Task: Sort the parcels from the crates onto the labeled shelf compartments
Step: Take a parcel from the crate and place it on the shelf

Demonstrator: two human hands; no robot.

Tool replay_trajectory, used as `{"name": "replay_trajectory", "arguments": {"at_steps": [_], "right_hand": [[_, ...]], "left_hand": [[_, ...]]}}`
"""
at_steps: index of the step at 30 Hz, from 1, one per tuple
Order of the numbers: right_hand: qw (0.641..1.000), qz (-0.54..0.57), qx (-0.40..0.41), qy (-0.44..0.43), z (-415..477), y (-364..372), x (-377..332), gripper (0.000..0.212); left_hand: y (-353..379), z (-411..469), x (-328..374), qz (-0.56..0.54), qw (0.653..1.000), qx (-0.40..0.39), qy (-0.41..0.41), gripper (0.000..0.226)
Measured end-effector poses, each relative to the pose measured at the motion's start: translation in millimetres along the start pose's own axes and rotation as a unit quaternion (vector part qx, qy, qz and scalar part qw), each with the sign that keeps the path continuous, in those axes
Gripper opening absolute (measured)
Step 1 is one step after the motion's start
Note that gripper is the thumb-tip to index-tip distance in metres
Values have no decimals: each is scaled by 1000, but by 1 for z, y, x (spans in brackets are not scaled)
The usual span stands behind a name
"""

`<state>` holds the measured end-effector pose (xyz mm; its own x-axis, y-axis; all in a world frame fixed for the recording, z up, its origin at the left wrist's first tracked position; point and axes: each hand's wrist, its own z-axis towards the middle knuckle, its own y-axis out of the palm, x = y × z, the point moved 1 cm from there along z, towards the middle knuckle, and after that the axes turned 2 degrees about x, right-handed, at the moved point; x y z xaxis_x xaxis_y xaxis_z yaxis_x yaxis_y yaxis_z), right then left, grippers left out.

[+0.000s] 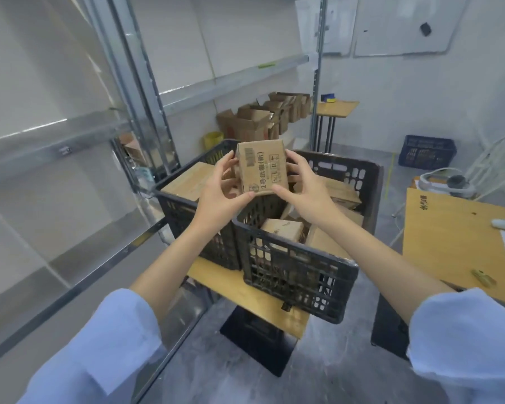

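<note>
Two hands grip one parcel [261, 167] above the crate [298, 266]: my left hand [219, 191] and right hand [303, 185] flank it, long axis pointing away. I judge the shelf [70, 135], left of the left hand, nearer that side.

One cam only, head-worn, wide-angle. I see it looking fwd and down from above the arms: left sleeve [99, 345] and right sleeve [464, 339] enter at the bottom corners. It's close in; left hand [219, 193] and right hand [306, 191] grip a box [261, 167] dead centre, over the crates [298, 266]. The shelf rack [146, 112] fills the left side, a table [449, 228] the right edge; straight lines bow twd the borders.
</note>
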<state>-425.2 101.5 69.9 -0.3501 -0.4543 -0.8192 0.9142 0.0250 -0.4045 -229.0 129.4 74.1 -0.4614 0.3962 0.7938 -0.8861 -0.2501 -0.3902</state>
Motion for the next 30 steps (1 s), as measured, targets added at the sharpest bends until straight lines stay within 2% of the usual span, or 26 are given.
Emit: {"name": "replay_trajectory", "arguments": {"at_steps": [3, 6, 15, 17, 21, 26, 28, 30], "right_hand": [[1000, -14, -9, -13, 2, 17, -8, 81], [999, -27, -24, -32, 5, 35, -18, 85], [996, 29, -80, -35, 1, 92, -51, 74], [995, 23, -88, -49, -2, 108, -59, 69], [991, 51, -109, -64, -9, 142, -79, 65], [980, 119, -153, -35, -24, 189, -114, 82], [979, 118, -163, -42, -32, 210, -130, 90], [978, 103, -175, -54, -40, 232, -146, 88]], "left_hand": [[-21, -6, -5, 33, 999, 8, 1, 92], [-36, -13, -8, 34, 999, 8, -2, 89], [-93, -46, -22, -36, 996, 66, -52, 67], [-110, -54, -26, -36, 995, 78, -56, 70], [-145, -75, -30, -2, 992, 107, -71, 92], [-192, -108, -35, 21, 986, 135, -99, 100], [-213, -121, -36, 26, 984, 142, -108, 97], [-236, -136, -35, 29, 982, 155, -109, 87]]}}
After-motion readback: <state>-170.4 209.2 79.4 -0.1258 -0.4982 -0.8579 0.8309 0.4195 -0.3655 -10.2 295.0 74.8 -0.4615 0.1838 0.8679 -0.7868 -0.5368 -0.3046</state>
